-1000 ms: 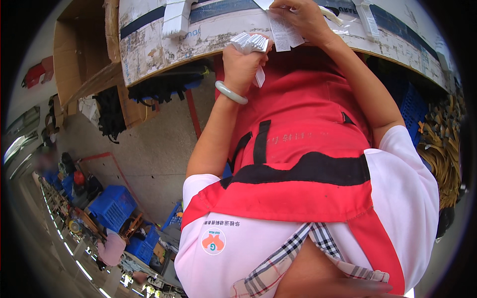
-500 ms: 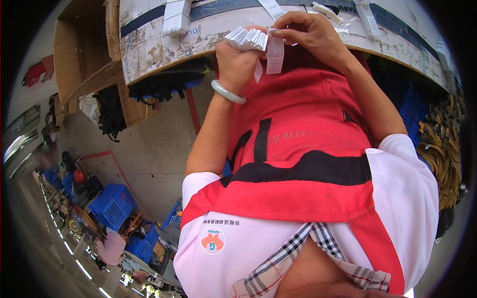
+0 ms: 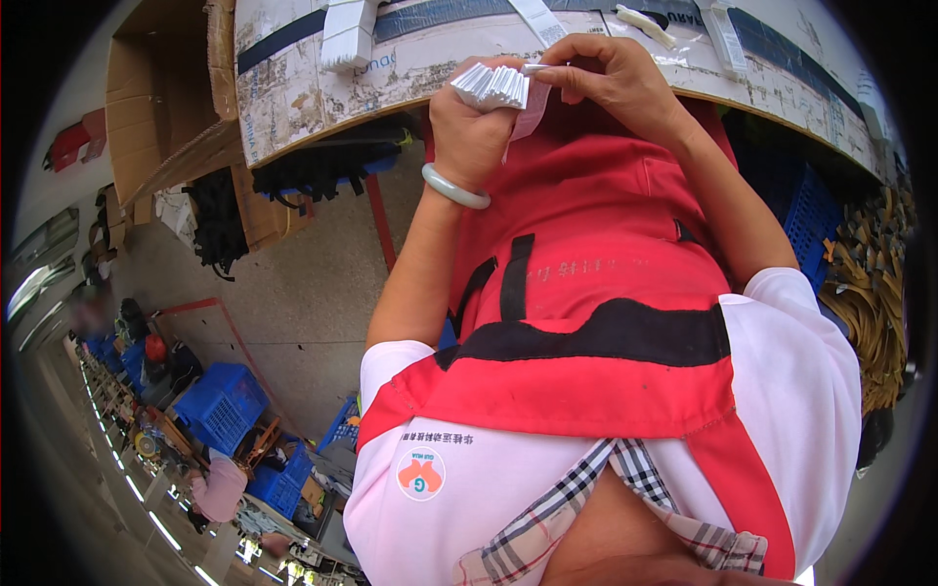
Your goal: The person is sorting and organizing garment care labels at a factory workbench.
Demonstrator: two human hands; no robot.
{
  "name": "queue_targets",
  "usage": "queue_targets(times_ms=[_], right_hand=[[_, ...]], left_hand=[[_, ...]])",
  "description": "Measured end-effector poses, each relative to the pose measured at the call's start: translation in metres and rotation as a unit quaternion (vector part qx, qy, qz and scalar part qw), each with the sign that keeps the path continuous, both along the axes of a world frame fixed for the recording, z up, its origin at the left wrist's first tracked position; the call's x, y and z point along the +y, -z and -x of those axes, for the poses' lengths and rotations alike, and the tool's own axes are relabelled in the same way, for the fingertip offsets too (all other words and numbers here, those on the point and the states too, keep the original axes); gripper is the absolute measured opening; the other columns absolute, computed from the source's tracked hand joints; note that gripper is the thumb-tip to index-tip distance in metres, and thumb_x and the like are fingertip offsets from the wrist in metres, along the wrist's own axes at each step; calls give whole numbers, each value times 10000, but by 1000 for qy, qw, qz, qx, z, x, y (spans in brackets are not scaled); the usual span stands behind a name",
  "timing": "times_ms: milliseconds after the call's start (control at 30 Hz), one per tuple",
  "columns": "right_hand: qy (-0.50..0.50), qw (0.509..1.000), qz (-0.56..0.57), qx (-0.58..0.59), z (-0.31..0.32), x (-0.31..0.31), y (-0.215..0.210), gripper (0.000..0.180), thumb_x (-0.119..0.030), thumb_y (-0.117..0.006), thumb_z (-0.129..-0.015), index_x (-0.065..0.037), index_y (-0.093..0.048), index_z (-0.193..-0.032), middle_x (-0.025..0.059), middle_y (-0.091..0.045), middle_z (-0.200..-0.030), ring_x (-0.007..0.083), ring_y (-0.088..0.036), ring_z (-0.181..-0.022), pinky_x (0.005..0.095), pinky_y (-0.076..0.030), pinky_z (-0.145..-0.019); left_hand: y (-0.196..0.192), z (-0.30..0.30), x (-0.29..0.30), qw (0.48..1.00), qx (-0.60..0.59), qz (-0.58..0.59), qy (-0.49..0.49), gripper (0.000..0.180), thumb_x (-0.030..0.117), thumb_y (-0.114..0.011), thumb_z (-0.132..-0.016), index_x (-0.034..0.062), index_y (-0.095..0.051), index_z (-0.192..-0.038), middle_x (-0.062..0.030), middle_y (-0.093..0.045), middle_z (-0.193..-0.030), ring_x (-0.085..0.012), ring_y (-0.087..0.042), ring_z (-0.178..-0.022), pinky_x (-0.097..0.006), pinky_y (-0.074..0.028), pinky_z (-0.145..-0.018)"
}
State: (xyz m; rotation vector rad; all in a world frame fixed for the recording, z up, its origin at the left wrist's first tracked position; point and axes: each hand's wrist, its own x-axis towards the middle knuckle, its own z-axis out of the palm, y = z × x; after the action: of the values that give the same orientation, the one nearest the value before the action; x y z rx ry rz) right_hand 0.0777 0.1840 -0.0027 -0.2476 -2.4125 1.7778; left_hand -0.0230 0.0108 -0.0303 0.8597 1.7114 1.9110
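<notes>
A bundle of folded white labels (image 3: 491,88) is gripped in my left hand (image 3: 467,142), its folded ends fanned toward the table. My right hand (image 3: 618,86) is closed in a pinch beside it, thumb and forefinger on the small folded end of one white label (image 3: 533,69). Below that pinch hangs a thin printed label strip (image 3: 529,115), partly hidden by my left hand. Both hands are at the near edge of the worn table (image 3: 410,86), just above my red apron (image 3: 586,195).
On the table lie a stack of white labels (image 3: 347,39), further label strips (image 3: 724,44) and a small pale bundle (image 3: 645,26). An open cardboard box (image 3: 161,98) stands left. Blue crates (image 3: 223,402) sit behind on the left; brown strips (image 3: 865,322) hang at right.
The printed label that hung fully visible between my hands is now mostly behind my left hand. Both hands have shifted slightly, with the bundle turned a little and closer to the right fingers.
</notes>
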Motion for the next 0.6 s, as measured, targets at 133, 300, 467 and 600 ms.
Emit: queue_targets(times_ms=[133,300,467,600], right_hand=[[1,1000,-12,-8,-1,-1,-1,205,-200,-658,-924,-9,-681,-996,28,-648,-774,77,-588,-668,211,-501,-629],[1,1000,-10,-11,0,-2,0,202,-191,-658,-923,-2,-678,-994,25,-649,-781,74,-587,-675,211,-503,-637],[9,999,-2,33,-3,-4,3,187,-167,-654,-921,8,-665,-986,32,-641,-788,79,-592,-757,223,-506,-701],[14,999,10,41,-6,0,4,179,-170,-665,-910,5,-674,-948,31,-628,-773,79,-569,-740,214,-484,-686]], left_hand=[[0,0,0,999,44,6,-9,184,-33,-667,-768,8,-676,-947,-59,-678,-897,-132,-640,-821,-254,-502,-735],[6,0,-1,999,38,-5,-11,177,-39,-665,-762,5,-676,-933,-60,-678,-861,-131,-640,-810,-254,-502,-723],[7,-2,0,1000,-8,-4,11,171,-31,-668,-786,2,-683,-953,-27,-669,-825,-92,-613,-738,-234,-494,-658],[11,-4,0,992,-116,40,41,143,35,-694,-846,4,-680,-985,-10,-659,-814,-78,-599,-686,-202,-468,-585]])
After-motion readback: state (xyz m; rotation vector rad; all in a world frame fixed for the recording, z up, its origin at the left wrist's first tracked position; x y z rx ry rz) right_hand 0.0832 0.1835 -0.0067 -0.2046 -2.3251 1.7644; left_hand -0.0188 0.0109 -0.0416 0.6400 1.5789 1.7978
